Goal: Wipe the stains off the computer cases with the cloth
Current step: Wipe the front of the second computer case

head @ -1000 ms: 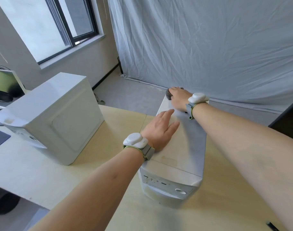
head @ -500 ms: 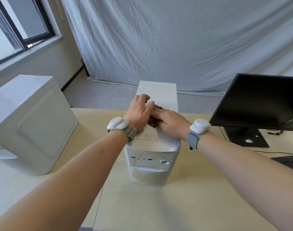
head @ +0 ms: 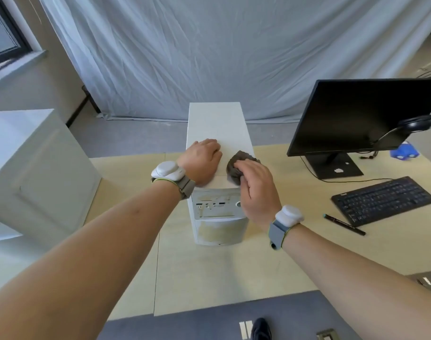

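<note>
right hand (head: 256, 190) fingers bunched around the dark cloth (head: 239, 165) on top of the centre computer case (head: 219, 128); left hand (head: 202, 160) lies flat beside it. front-panel stains (head: 218, 231) and left-frame second case (head: 37, 168) apparently remain unwiped.

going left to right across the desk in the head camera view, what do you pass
Second computer case → left hand, resting on top of the middle computer case → cloth, gripped by the right hand → monitor → keyboard.
</note>
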The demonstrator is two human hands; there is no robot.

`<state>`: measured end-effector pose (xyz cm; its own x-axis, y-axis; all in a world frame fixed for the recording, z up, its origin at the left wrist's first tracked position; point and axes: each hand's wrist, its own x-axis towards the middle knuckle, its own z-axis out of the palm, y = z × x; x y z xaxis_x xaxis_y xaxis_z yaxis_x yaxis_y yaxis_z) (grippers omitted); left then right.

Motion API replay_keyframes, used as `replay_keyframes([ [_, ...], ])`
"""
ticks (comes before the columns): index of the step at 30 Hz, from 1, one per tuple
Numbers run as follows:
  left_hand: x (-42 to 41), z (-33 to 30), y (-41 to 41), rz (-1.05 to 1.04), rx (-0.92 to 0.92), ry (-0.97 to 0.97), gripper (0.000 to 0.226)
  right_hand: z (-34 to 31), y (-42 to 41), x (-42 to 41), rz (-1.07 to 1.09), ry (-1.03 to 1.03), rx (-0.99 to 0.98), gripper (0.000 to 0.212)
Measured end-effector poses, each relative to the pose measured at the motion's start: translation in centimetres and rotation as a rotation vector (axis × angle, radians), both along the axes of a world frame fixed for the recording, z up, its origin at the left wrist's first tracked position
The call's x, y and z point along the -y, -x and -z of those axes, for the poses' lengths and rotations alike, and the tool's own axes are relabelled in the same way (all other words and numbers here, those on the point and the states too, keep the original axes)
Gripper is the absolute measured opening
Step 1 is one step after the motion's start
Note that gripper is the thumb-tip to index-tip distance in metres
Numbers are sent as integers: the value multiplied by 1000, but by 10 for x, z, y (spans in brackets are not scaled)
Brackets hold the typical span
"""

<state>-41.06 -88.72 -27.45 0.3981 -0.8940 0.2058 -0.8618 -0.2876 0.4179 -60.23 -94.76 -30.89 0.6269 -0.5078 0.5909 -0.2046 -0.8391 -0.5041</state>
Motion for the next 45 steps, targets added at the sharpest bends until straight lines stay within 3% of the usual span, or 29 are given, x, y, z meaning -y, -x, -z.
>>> replay_keyframes([
  [6,-2,0,1,-29,1,25,32,16,20,-43,42,-44,56,38],
  [8,-1,1,2,-30,22,42,30,19,24,-61,127,-186,126,37],
  [12,0,0,0,-32,47,46,29,16,19,-80,231,-672,177,35],
  [14,-1,1,1,-36,54,41,29,14,16,-80,267,-790,244,29],
  [23,-1,3,1,-55,52,44,29,17,-7,-84,483,-811,296,10],
  [29,-1,-1,1,-48,45,40,32,22,-57,-126,333,-807,105,15],
  [35,-2,-2,3,-67,41,60,32,28,-31,-94,482,-980,344,18],
  [39,-2,-2,4,-79,48,77,30,22,-24,-87,585,-982,485,16],
  [43,-1,-2,3,-71,56,71,30,25,-57,-113,415,-1075,336,22],
  [45,-1,-2,2,-69,57,68,30,25,-69,-126,350,-1025,229,23],
])
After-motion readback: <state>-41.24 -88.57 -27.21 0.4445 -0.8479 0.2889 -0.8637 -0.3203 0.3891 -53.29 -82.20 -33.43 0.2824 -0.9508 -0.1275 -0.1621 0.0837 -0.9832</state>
